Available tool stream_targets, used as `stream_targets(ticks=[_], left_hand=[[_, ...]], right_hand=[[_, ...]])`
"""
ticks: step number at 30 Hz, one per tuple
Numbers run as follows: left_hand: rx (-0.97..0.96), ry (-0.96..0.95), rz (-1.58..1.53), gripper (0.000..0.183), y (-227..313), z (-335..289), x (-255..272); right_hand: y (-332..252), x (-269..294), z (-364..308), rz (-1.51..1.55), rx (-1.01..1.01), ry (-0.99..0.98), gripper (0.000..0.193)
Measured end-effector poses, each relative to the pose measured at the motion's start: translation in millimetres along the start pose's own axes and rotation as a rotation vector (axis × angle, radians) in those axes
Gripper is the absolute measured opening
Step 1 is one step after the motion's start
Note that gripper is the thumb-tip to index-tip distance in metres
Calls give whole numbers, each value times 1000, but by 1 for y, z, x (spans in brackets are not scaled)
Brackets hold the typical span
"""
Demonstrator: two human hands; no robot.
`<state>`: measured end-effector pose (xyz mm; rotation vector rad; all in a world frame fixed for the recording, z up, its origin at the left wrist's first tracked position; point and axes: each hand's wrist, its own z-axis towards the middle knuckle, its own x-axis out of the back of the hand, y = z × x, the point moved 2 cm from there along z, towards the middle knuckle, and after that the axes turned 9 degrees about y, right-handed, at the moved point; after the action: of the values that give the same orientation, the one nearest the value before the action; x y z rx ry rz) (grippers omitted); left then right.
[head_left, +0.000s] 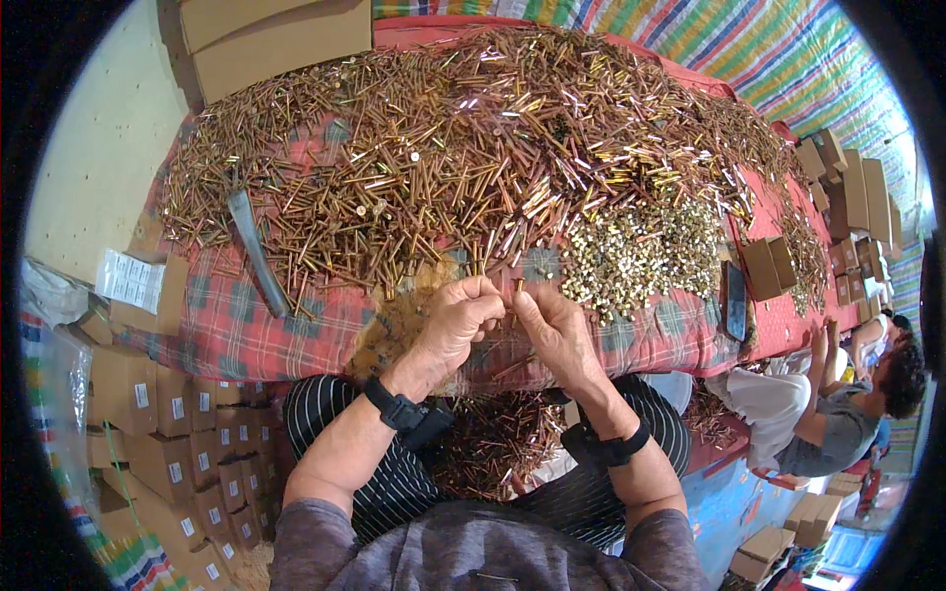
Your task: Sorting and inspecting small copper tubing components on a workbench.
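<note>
My left hand (455,323) and my right hand (558,337) meet above the near edge of a cloth-covered table. Both are closed in a pinch, fingertips almost touching. From the right hand's thumb and forefinger pokes the end of a small brass-coloured metal piece (519,285); most of it is hidden. Whatever the left fingers grip is covered by them. Just beyond lies a wide heap of thin brass-coloured metal rods, like long bolts (394,187). Right of my hands is a pile of short, shiny nut-like pieces (641,258).
A curved grey strip (258,254) lies at left on the plaid cloth (325,330). A dark phone (733,300) and small open box (768,267) sit at right. Stacked cartons (158,463) stand lower left. More rods (503,443) lie between my knees. Another person (833,428) sits at right.
</note>
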<state>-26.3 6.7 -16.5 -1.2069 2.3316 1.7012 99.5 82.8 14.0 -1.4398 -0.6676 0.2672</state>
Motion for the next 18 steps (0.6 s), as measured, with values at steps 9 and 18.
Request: stream_targets(ticks=[9,18], left_hand=[[-23,4,2,3,-1,0,-1],[-206,-533,714,11,17,-4,-2]], right_hand=[[-2,1,1,-155,131,12,28],[-3,12,5,-534,173,111,41]])
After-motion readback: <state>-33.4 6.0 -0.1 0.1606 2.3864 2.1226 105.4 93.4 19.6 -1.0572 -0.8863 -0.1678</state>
